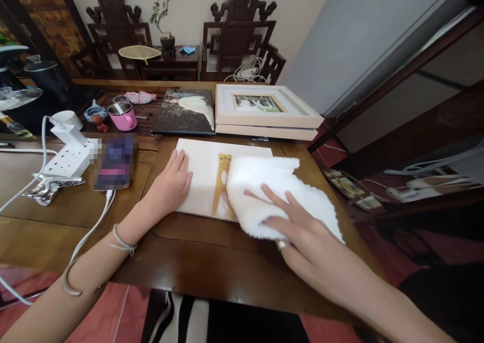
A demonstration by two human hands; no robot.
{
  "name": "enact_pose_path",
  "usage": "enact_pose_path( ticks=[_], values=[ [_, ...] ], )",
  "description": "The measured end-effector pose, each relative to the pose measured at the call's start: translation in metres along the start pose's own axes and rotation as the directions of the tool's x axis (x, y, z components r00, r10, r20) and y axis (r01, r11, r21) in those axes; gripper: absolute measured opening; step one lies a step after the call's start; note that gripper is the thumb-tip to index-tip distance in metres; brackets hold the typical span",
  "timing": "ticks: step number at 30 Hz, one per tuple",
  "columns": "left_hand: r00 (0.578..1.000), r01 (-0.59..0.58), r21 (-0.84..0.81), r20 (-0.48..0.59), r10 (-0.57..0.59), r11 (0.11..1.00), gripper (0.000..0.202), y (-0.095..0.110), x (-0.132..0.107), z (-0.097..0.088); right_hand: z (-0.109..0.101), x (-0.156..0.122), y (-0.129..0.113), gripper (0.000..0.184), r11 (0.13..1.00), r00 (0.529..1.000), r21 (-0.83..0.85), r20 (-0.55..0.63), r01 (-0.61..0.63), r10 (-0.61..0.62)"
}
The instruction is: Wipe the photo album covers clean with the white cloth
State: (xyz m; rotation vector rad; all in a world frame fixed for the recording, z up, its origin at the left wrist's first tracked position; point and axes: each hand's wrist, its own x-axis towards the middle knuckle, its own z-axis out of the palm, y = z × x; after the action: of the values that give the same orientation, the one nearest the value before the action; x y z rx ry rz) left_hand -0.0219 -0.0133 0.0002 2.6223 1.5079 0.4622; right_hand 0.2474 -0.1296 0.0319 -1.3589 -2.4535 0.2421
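A white flat panel (pixel 204 172) lies face down on the wooden table, with a yellow wooden stand piece (pixel 223 182) hinged on its back. My left hand (pixel 172 184) rests flat on the panel's left edge, fingers stretched out. My right hand (pixel 293 222) presses a fluffy white cloth (pixel 264 182) onto the panel's right part, fingers spread flat on the cloth. The cloth covers the panel's right side.
Two stacked picture frames (pixel 264 114) and a dark photo album (pixel 185 114) lie behind the panel. To the left are a pink mug (pixel 123 116), a white power strip (pixel 70 159) with cables, a blurred phone (pixel 113 164) and a metal clip (pixel 47 189). Carved chairs (pixel 236 36) stand at the back.
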Motion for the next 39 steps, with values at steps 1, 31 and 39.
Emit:
enact_pose_path(
  ticks=[1,31,39],
  values=[
    [1.000,-0.001,0.000,0.002,0.001,1.000,0.052,0.000,0.000,0.000,0.001,0.011,0.007,0.042,0.999,0.999,0.006,0.014,-0.042,0.042],
    [0.999,0.049,-0.136,-0.007,-0.050,0.989,0.050,-0.003,0.001,-0.003,0.016,0.116,0.008,0.051,0.985,0.987,-0.067,0.013,-0.160,0.161],
    [0.901,0.210,-0.642,-0.166,-0.401,0.737,0.043,-0.006,0.020,-0.007,0.021,0.105,-0.040,0.050,0.986,0.967,-0.034,0.201,0.164,-0.154]
  ],
)
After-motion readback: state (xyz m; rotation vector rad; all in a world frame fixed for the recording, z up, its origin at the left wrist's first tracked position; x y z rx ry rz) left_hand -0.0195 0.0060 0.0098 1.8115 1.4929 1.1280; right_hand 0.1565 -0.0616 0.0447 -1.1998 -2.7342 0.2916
